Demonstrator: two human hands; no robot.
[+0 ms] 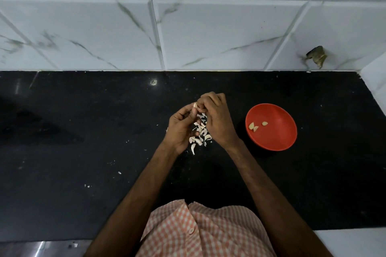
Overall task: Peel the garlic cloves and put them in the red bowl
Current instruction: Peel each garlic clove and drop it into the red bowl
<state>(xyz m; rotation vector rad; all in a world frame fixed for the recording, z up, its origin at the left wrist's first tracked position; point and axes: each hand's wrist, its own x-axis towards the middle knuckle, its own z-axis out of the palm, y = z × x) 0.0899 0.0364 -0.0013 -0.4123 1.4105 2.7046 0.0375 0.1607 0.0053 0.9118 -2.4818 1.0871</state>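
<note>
Three cloves (251,125) lay in the bowl (277,139); left hand (180,127) and right hand (217,119) pinched a fourth clove (195,105) mid-peel; stripping it bare seemed next.

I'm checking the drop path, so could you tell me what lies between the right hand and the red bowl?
In the head view, only bare black counter lies between the right hand and the red bowl.

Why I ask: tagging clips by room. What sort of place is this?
Likely a kitchen: a black counter against a marbled tile wall, with garlic skins and a red bowl of peeled cloves.
</note>
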